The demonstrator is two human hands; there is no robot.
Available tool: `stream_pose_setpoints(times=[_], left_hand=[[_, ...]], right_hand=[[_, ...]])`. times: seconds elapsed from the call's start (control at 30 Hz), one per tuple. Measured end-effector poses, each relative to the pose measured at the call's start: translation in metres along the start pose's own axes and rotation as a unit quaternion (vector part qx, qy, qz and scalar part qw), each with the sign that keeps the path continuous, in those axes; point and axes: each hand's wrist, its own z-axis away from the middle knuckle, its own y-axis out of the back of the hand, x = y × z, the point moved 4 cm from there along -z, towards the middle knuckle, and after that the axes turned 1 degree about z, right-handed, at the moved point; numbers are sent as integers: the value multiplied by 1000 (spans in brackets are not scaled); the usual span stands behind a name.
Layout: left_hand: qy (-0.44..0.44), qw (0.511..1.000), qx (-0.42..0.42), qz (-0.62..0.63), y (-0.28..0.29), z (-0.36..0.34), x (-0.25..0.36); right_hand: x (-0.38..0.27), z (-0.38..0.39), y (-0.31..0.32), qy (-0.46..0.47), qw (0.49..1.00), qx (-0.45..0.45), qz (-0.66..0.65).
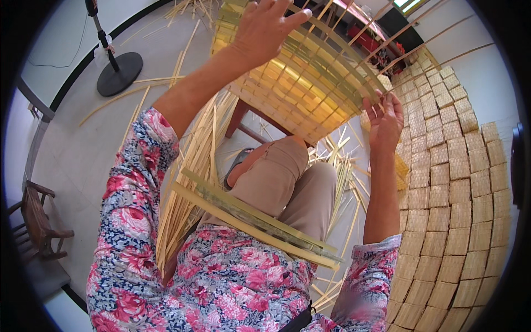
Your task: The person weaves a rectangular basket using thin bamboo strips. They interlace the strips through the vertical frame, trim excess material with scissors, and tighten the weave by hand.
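Floral sleeves (pixel 221 288), 2 hands (pixel 265 27) on woven bamboo mat (pixel 298 83), stacked mats (pixel 448 210) right

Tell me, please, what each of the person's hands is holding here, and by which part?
Both hold the woven bamboo panel: the left hand lies spread on its far upper part, and the right hand pinches strip ends at its right edge.

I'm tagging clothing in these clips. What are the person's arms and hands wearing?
Both arms wear sleeves of a floral fabric, pink and red blooms on a blue-grey ground, pushed up so the forearms are bare. The left hand and right hand are bare: no gloves, rings or watch visible.
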Motion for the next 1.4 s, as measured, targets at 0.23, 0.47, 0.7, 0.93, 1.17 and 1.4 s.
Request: stream_pose_setpoints(times=[0.23, 0.47, 0.7, 0.93, 1.17, 1.4], left_hand=[[-25, 995, 42, 87, 5, -3, 5], [-24, 998, -37, 35, -16, 5, -5], [14, 992, -79, 93, -9, 12, -2], [-4, 979, 11, 205, 13, 26, 12], [81, 967, -29, 241, 10, 49, -45], [191, 966, -74, 160, 31, 14, -77]], right_hand=[[12, -3, 10, 23, 999, 23, 10], [17, -6, 9, 14, 998, 34, 45], [13, 1, 8, 33, 998, 34, 32], [11, -11, 24, 80, 992, 59, 78], [13, -16, 42, 75, 993, 55, 66], [3, 1, 29, 76, 992, 62, 84]])
